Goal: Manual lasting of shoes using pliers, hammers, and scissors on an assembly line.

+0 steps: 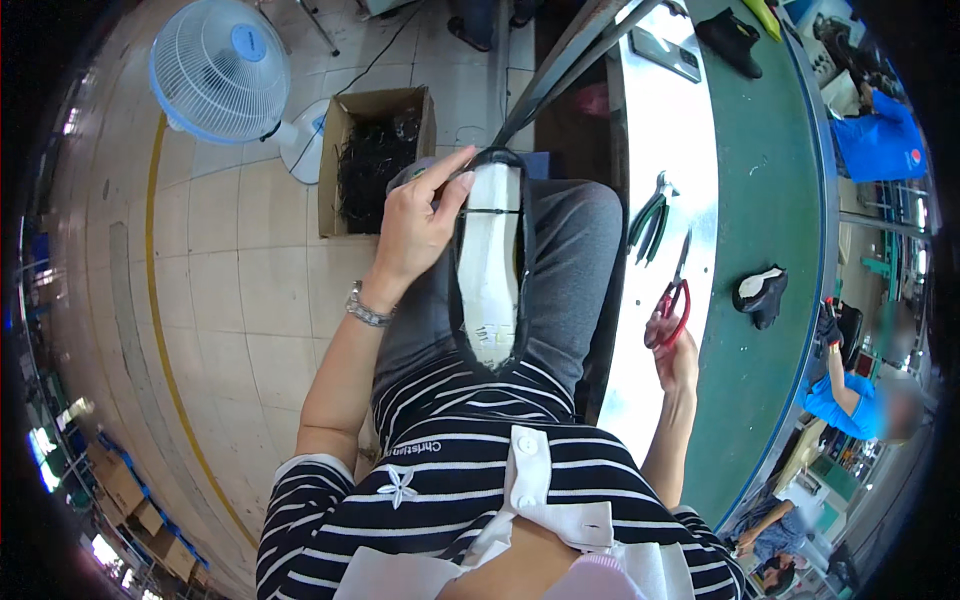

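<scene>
both hands are working: left hand (415, 225) is pinching the shoe (490, 260) steady on the lap, right hand (675, 355) is gripping red scissors (672, 300) at the bench's (660, 150) near edge; best keeping blades off the upper.

Open brown cardboard box (378, 160) of black strands on floor beside fan.

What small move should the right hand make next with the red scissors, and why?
Probably bring the red scissors over to the shoe on the lap. The right hand holds them out above the bench, apart from the shoe, while the left hand steadies the shoe near its toe, where a dark thread crosses the white sole.
</scene>
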A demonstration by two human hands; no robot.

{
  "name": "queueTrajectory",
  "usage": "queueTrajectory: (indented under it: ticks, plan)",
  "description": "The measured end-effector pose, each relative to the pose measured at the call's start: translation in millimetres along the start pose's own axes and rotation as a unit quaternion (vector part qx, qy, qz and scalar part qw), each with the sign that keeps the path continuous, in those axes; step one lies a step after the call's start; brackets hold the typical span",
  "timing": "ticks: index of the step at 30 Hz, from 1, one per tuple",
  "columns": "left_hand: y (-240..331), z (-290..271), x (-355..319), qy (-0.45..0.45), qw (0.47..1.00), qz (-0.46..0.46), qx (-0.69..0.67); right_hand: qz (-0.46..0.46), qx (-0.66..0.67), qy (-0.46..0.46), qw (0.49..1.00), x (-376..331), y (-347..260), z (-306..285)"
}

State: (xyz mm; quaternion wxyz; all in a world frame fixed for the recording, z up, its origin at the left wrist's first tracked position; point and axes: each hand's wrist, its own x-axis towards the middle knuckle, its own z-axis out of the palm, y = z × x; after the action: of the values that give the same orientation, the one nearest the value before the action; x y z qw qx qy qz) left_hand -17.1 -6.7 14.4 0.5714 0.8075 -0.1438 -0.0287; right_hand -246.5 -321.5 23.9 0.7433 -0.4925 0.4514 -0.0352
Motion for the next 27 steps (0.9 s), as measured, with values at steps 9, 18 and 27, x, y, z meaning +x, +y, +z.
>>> queueTrajectory:
  ticks: [9,18,27]
  plan:
    - [15.8,20.8,-27.1,0.092,0.971,0.165,0.147,0.139,-0.181,-0.378,0.897,-80.0,-12.3,112.2]
    - [15.1,21.1,-22.2,0.08,0.97,0.151,0.174,0.121,-0.176,-0.296,0.931,-68.8,4.5,159.0]
    - [29.6,6.9,-24.9,0.079,0.954,0.185,0.223,-0.128,-0.284,-0.088,0.946,-50.0,15.1,98.5]
